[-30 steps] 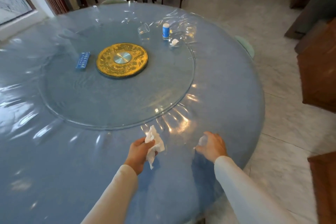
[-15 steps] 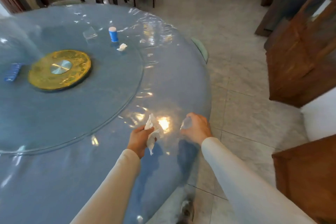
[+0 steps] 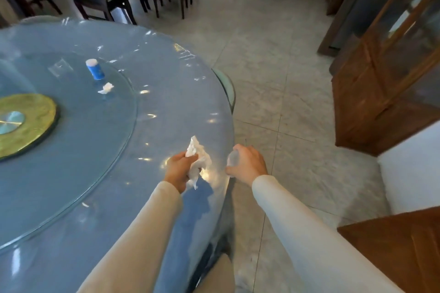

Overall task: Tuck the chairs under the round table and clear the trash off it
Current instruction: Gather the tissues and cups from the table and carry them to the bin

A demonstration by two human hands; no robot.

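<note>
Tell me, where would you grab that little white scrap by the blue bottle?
Pinch the scrap at its raised crumpled middle, coming from straight above. It lies low and loose on the glass turntable, just clear of the bottle, so its thin edges probably offer little to hold.

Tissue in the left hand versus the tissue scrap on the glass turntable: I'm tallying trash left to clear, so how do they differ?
The held tissue is gripped in the left hand near the table edge; the tissue scrap lies loose on the glass turntable. The held tissue looks larger than the tissue scrap. Both are white and crumpled.
</note>
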